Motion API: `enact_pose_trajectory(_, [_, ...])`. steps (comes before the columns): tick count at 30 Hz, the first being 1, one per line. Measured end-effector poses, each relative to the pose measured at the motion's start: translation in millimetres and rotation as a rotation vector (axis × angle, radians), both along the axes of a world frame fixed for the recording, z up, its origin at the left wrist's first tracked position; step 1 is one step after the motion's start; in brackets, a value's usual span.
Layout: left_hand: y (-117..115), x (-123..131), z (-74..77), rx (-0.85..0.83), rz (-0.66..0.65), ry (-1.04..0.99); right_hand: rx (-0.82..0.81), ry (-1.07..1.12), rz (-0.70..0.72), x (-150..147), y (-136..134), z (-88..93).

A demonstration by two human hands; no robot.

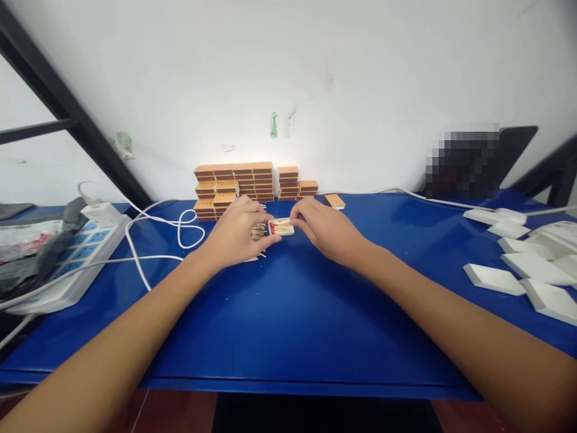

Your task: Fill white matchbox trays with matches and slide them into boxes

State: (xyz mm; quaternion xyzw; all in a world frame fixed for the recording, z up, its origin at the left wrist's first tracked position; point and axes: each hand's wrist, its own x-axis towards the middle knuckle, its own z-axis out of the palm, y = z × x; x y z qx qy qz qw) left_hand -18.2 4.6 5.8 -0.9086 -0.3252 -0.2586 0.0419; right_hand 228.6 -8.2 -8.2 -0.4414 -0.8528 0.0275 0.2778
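A small white matchbox tray (281, 227) with red-tipped matches in it sits between my two hands above the blue table. My left hand (241, 231) holds the tray's left end between thumb and fingers. Beneath and beside that hand lies a pile of loose matches (258, 232), partly hidden by it. My right hand (327, 230) is closed at the tray's right end, thumb and index finger pinched together at the upper corner; whether it grips the tray or a match is too small to tell.
Stacked orange matchboxes (253, 174) stand against the wall, with a shorter stack (288, 180) beside them and a single box (334, 201) to the right. A power strip (85, 255) and white cables lie left; white trays (536, 267) lie right on the blue table (315, 337).
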Motion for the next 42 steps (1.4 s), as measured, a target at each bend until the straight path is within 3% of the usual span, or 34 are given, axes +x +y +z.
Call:
enact_pose_trajectory(12, [-2, 1, -0.3, -0.029, -0.029, -0.019, -0.04, 0.091, 0.118, 4, 5, -6.8])
enact_pose_trajectory(19, [4, -3, 0.3, -0.029, 0.043, -0.019, -0.019, 0.223, 0.088, 5, 6, 4.8])
enact_pose_trajectory(23, [10, -9, 2.8, 0.021, 0.13, 0.011, -0.087, 0.309, 0.152, -13, -10, 2.6])
enact_pose_trajectory(30, [13, -14, 5.5, 0.056, 0.18, -0.005, -0.238, 0.082, 0.322, -62, -42, -18.5])
enact_pose_trajectory(42, [12, -11, 5.9, 0.07, 0.173, 0.0, -0.213, 0.116, 0.27, -65, -40, -22.1])
